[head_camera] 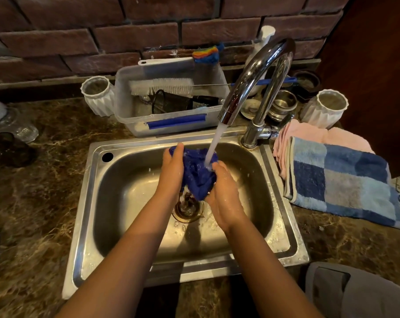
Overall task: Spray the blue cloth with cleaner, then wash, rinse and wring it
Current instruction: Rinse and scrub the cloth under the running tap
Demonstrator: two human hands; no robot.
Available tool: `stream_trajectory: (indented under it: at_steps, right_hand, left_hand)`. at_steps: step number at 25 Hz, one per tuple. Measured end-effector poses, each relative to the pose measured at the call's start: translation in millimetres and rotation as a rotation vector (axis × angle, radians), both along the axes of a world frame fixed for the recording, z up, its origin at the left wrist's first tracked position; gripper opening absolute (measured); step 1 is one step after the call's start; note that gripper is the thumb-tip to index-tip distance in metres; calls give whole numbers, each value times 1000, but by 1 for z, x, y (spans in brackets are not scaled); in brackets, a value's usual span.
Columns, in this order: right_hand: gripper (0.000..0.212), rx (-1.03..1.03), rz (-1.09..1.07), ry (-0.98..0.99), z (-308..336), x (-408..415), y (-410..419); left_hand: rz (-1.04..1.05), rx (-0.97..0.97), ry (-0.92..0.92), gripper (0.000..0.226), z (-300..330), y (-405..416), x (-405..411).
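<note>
Item: blue cloth (197, 173), bunched, pressed between my 2 hands above the drain (188, 208), under running water (213, 145) from the tap (256, 81). Left hand (171, 171): fingers flat against cloth's left side. Right hand (224, 196): fingers curled round its right side, gripping. Sink (91, 203): steel, basin open to left and front of hands. Rim: clear tub (171, 106) with brush (161, 86) behind; checked towel (341, 180) over a pink one (309, 136) to right. Surface: brown marble counter (45, 180). Backing: brick wall (125, 31).

Deep blue cloth (197, 173), blue checked towel (338, 180), pink towel (309, 134), red-brown brick wall (134, 35)
</note>
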State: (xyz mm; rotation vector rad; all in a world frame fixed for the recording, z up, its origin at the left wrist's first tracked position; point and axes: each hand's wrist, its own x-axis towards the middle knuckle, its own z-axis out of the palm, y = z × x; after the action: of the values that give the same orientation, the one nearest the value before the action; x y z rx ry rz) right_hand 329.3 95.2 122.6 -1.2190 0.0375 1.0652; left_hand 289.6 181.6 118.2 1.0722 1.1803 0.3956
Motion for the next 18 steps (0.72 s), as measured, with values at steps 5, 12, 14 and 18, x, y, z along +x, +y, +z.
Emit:
stream_trajectory:
  at_steps: [5,12,14,18]
  right_hand:
    - [10,39,34,-118,-13,5,-5]
    - [37,-68,80,-89,-17,20,-9]
    - [31,-56,94,-193,-14,26,-10]
    - [29,80,151,-322,-3,18,-12]
  left_hand:
    - [-265,161,-77,44,-6,-26,-13]
    - [-236,297,-274,13,-9,-34,-24]
    - [-152,212,-251,18,-6,-31,-23]
    - [-84,-22,-179,39,5,-28,-11]
